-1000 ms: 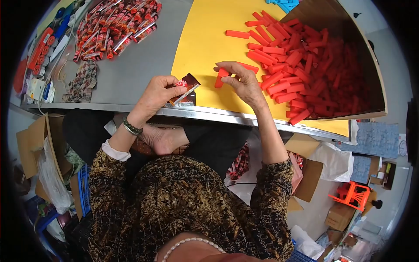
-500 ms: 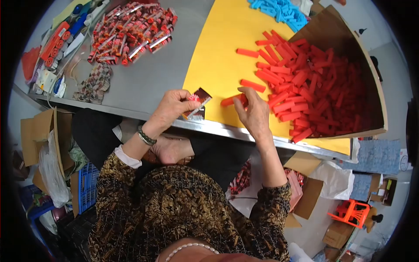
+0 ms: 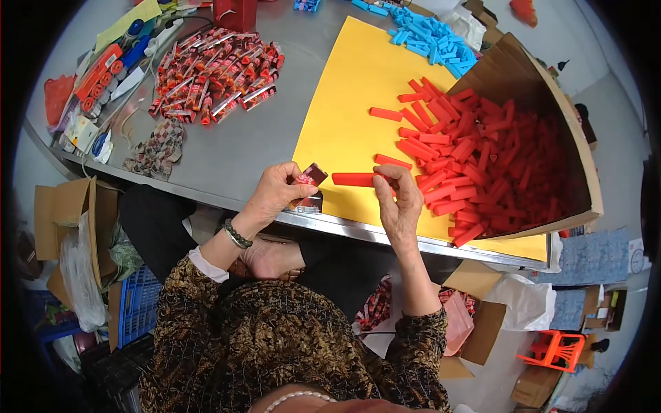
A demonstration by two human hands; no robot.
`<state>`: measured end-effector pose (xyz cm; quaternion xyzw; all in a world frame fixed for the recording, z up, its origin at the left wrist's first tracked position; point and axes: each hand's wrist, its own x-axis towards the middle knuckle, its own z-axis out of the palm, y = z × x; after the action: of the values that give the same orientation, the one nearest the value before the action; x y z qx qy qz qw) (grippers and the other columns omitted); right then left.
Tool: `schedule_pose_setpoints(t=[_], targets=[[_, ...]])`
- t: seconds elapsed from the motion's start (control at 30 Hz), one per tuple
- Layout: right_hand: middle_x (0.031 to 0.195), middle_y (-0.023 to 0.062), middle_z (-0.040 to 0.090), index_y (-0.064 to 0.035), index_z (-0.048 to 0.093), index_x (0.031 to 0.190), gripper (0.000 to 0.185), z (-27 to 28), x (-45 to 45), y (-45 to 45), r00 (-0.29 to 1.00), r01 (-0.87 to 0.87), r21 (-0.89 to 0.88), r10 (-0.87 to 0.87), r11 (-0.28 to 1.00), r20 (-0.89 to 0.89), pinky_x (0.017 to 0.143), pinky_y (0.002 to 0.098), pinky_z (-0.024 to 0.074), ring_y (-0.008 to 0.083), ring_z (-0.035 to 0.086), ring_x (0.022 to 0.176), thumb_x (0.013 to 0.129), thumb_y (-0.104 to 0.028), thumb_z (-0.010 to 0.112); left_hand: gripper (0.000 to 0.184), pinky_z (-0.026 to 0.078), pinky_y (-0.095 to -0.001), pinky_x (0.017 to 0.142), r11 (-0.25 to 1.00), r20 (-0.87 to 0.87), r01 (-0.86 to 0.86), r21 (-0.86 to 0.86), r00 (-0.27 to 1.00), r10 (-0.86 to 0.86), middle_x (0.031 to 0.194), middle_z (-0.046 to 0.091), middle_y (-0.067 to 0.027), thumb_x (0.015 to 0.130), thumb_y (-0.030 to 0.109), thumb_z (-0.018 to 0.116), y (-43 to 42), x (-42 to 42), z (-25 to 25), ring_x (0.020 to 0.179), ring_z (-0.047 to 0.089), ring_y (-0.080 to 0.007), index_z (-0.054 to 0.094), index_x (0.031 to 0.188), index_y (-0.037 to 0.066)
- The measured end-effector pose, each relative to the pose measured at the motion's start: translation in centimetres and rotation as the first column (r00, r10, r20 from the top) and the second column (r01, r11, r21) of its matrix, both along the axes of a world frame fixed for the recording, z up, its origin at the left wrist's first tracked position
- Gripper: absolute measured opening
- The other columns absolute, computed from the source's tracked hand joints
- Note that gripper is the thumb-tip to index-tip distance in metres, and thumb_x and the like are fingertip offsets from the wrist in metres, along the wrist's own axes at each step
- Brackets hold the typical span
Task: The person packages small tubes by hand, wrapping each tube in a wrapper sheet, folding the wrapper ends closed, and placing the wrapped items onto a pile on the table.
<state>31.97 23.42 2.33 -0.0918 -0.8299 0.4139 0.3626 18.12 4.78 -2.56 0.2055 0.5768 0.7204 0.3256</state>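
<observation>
My left hand (image 3: 277, 193) pinches a dark, shiny wrapper (image 3: 315, 175) with red and white print near the table's front edge. Another dark wrapper piece (image 3: 311, 202) lies just below it. My right hand (image 3: 399, 199) grips one end of a red stick (image 3: 352, 179), which points left toward the wrapper with a small space between them. Behind that hand, a loose red stick (image 3: 393, 162) rests on the yellow sheet (image 3: 330, 124). A large heap of red sticks (image 3: 475, 148) spills out of a cardboard box (image 3: 578, 144) onto the sheet.
Wrapped red pieces (image 3: 217, 72) are piled at the back left, near a checked cloth (image 3: 157, 148) and assorted tools. Blue pieces (image 3: 434, 41) lie at the back right. Below the table stand a blue crate (image 3: 140, 303), open cardboard boxes and an orange stool (image 3: 556, 351).
The red stick in my right hand has turned from upright to level, pointing left. The view has shifted, so the table sits lower and more of its back shows. My left hand still holds the wrapper.
</observation>
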Motion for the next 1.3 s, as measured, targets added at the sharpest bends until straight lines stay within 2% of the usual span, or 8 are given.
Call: schedule_pose_setpoints(t=[0.2,0.37,0.43,0.57,0.77,0.87,1.17,1.3], targets=[[0.096,0.0142,0.066,0.0004,0.06,0.099,0.019,-0.1,-0.2,-0.7,0.98,0.052,0.101,-0.031,0.994,-0.197,0.077,0.0317,0.051,0.0263,0.066,0.087,0.082,0.003,0.068,0.024,0.041,-0.0228,0.054,0.986,-0.25,-0.049,-0.158,0.968,0.008,0.066,0.057,0.0,0.073,0.014,0.081,0.1,-0.4,-0.6,0.06,0.05,-0.0058,0.059,0.076,0.003],[0.097,0.0162,0.066,0.0009,0.06,0.098,0.02,0.5,-0.1,-1.6,0.98,0.021,0.274,0.035,0.962,-0.196,0.078,0.0329,0.0513,0.0294,0.065,0.09,0.081,0.004,0.069,0.02,0.045,-0.0241,0.056,0.987,-0.315,-0.04,-0.158,0.949,-0.011,0.071,0.061,-0.0017,0.074,0.007,0.079,0.3,0.0,0.0,0.064,0.054,-0.0065,0.059,0.076,0.001],[0.096,0.0164,0.066,0.0009,0.059,0.099,0.021,0.3,0.0,-1.6,0.983,-0.024,0.271,0.071,0.962,-0.168,0.078,0.0332,0.0513,0.0296,0.065,0.09,0.08,0.004,0.069,0.019,0.046,-0.0219,0.058,0.969,-0.448,-0.071,-0.237,0.893,-0.044,0.076,0.062,0.0,0.076,0.003,0.077,0.2,0.3,1.0,0.068,0.055,-0.005,0.058,0.077,0.002],[0.095,0.0148,0.066,0.0006,0.061,0.098,0.019,0.6,0.3,-1.5,0.993,-0.071,0.171,0.086,0.983,-0.08,0.076,0.0316,0.0508,0.027,0.065,0.087,0.081,0.001,0.069,0.018,0.046,-0.0224,0.06,0.979,-0.511,-0.031,-0.2,0.856,-0.077,0.081,0.064,-0.0022,0.075,0.003,0.077,0.1,0.1,1.0,0.069,0.055,-0.0052,0.06,0.078,0.0],[0.09,0.0039,0.067,0.0011,0.062,0.099,0.014,0.0,0.3,-0.8,0.985,-0.167,-0.289,0.173,0.943,-0.003,0.074,0.0243,0.0493,0.0093,0.061,0.082,0.089,-0.007,0.066,0.022,0.046,-0.0211,0.063,0.977,-0.387,0.049,-0.209,0.913,-0.129,0.08,0.062,0.0018,0.074,0.001,0.076,0.1,1.0,1.3,0.071,0.056,-0.0049,0.066,0.093,-0.001],[0.091,0.0051,0.068,0.0013,0.061,0.1,0.014,-0.6,-0.1,-1.2,0.984,-0.167,-0.381,0.179,0.909,-0.003,0.075,0.0236,0.0497,0.0098,0.062,0.082,0.09,-0.007,0.066,0.024,0.048,-0.0208,0.068,0.974,-0.328,0.101,-0.201,0.93,-0.164,0.083,0.063,0.0012,0.074,0.001,0.076,0.0,1.2,1.2,0.073,0.057,-0.0054,0.067,0.097,-0.001],[0.098,0.0133,0.068,0.0007,0.054,0.105,0.031,-1.7,-0.8,-2.9,0.986,-0.163,-0.201,0.169,0.966,0.011,0.079,0.0309,0.0516,0.0211,0.066,0.088,0.081,-0.005,0.073,0.03,0.051,-0.0216,0.072,0.975,0.028,0.211,0.067,0.977,-0.213,0.093,0.063,-0.0007,0.085,0.007,0.07,0.2,2.6,1.7,0.08,0.058,-0.0043,0.061,0.113,0.0],[0.106,0.014,0.066,-0.0002,0.056,0.107,0.033,-1.7,-0.8,-3.2,0.989,-0.147,-0.027,0.146,0.989,-0.041,0.082,0.0324,0.0515,0.0233,0.066,0.095,0.079,-0.004,0.074,0.026,0.051,-0.0209,0.07,0.978,0.032,0.172,0.116,0.984,-0.177,0.094,0.063,0.0009,0.087,0.01,0.069,0.2,2.8,1.6,0.08,0.057,-0.0034,0.06,0.111,0.002]])
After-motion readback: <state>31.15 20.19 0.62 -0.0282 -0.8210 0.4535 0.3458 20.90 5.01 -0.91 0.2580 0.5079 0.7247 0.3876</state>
